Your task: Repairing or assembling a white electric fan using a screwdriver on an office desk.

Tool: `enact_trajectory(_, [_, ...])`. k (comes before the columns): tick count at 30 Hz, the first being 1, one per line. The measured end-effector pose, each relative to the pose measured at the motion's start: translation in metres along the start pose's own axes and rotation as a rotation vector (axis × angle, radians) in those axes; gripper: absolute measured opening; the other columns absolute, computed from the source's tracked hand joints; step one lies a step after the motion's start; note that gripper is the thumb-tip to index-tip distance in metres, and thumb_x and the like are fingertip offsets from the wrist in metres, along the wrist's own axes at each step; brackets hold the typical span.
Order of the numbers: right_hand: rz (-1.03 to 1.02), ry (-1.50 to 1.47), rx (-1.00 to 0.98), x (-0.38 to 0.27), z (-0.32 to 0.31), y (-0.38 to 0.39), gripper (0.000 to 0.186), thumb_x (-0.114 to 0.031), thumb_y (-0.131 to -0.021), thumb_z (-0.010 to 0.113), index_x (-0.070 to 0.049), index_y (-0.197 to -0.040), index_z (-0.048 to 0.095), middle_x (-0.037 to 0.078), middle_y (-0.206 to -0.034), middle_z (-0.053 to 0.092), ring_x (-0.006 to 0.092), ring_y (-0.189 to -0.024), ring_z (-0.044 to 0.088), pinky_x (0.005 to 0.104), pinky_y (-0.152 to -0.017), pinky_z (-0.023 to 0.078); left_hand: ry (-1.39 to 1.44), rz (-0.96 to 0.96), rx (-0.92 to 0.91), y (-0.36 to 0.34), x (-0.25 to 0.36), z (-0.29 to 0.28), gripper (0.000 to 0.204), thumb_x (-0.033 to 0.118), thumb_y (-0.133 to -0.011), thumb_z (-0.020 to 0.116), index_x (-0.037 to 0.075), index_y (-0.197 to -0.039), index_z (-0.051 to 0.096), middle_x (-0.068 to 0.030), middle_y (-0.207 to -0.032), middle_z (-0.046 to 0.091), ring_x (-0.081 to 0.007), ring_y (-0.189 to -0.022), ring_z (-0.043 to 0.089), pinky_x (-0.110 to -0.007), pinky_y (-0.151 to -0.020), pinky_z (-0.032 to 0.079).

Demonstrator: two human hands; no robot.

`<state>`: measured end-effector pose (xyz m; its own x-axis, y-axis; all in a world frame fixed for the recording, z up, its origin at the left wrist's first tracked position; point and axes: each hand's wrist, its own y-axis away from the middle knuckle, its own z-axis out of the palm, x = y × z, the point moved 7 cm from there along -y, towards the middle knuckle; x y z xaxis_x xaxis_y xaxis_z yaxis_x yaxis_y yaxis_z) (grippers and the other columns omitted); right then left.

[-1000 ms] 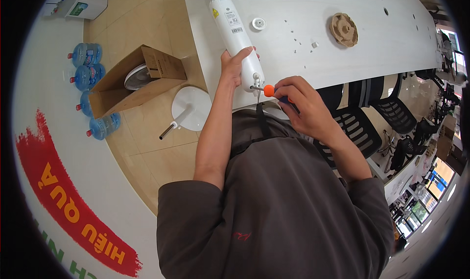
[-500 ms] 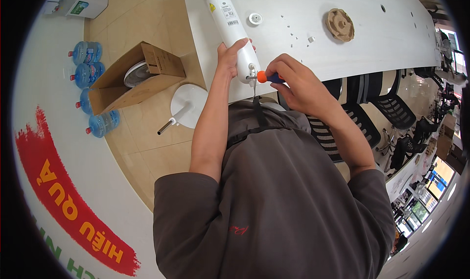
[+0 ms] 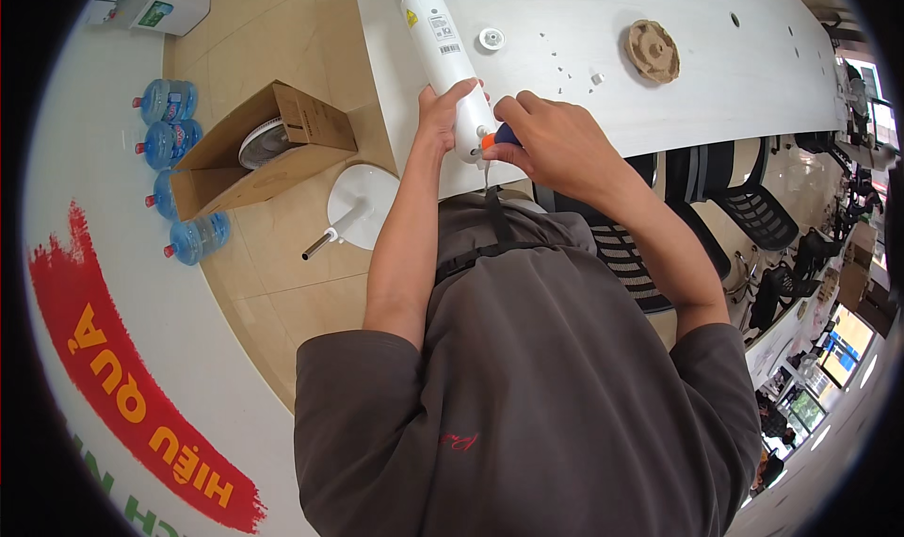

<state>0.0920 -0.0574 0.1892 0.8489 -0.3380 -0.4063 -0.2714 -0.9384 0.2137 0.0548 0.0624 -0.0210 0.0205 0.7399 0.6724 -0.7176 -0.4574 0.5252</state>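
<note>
1. Left hand [image 3: 443, 113] wrapped around long white plastic column [image 3: 450, 61] lying near table edge [image 3: 414, 174].
2. Right hand [image 3: 556, 146] closed on orange-and-blue-handled screwdriver [image 3: 493, 139], now pressed against column's lower end, closer than a second ago.
3. Looks like screw-driving begun.
4. White round base [image 3: 363, 205] on floor beside open cardboard box [image 3: 254, 155].

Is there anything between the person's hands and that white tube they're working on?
Nothing visible. The left hand already grips the white tube near its lower end, and the right hand holds a screwdriver against it.
</note>
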Motion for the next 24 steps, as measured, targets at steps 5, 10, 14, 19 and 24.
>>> enact_trajectory(5, [-0.248,-0.073,0.259,-0.014,-0.019,0.006,0.036,-0.018,-0.084,0.078,-0.002,-0.106,0.055,0.013,-0.095,0.061,0.0319,-0.082,0.066,0.0422,-0.069,0.053,-0.038,0.019,0.006,-0.006,0.003,0.001,0.036,0.006,-0.083,0.073,-0.008,-0.112,0.058,-0.0177,-0.093,0.068,-0.0284,-0.079,0.072,-0.041,-0.067,0.062])
enact_trajectory(10, [-0.216,-0.102,0.189,-0.006,-0.014,-0.006,0.037,-0.018,-0.083,0.079,-0.004,-0.107,0.055,0.011,-0.095,0.061,0.0313,-0.082,0.066,0.0425,-0.070,0.053,-0.021,0.004,-0.006,-0.018,0.013,0.001,0.038,0.007,-0.083,0.075,-0.007,-0.114,0.057,-0.0171,-0.095,0.068,-0.0276,-0.080,0.071,-0.041,-0.069,0.062])
enact_trajectory(14, [-0.119,0.080,0.185,0.004,-0.014,-0.016,0.041,-0.018,-0.083,0.079,-0.004,-0.112,0.053,0.011,-0.093,0.061,0.0320,-0.083,0.066,0.0427,-0.070,0.054,-0.036,0.035,0.033,-0.036,0.010,-0.006,0.043,0.008,-0.082,0.077,-0.007,-0.116,0.056,-0.0167,-0.102,0.067,-0.0275,-0.085,0.070,-0.042,-0.071,0.061])
enact_trajectory(19, [-0.195,-0.094,0.125,-0.006,-0.017,-0.022,0.046,-0.023,-0.083,0.080,-0.004,-0.114,0.052,0.015,-0.104,0.060,0.0327,-0.097,0.065,0.0421,-0.075,0.054,-0.055,0.026,0.013,-0.043,0.009,-0.005,0.045,0.009,-0.081,0.078,-0.006,-0.118,0.056,-0.0166,-0.104,0.066,-0.0272,-0.087,0.070,-0.041,-0.072,0.061])
enact_trajectory(24, [0.089,0.099,-0.049,0.011,-0.006,-0.028,0.048,-0.020,-0.081,0.081,-0.005,-0.116,0.050,0.015,-0.110,0.062,0.0316,-0.099,0.065,0.0406,-0.077,0.054,-0.051,0.016,0.009,-0.045,0.004,-0.008,0.045,0.009,-0.081,0.078,-0.005,-0.119,0.056,-0.0167,-0.104,0.066,-0.0271,-0.087,0.070,-0.041,-0.073,0.061])
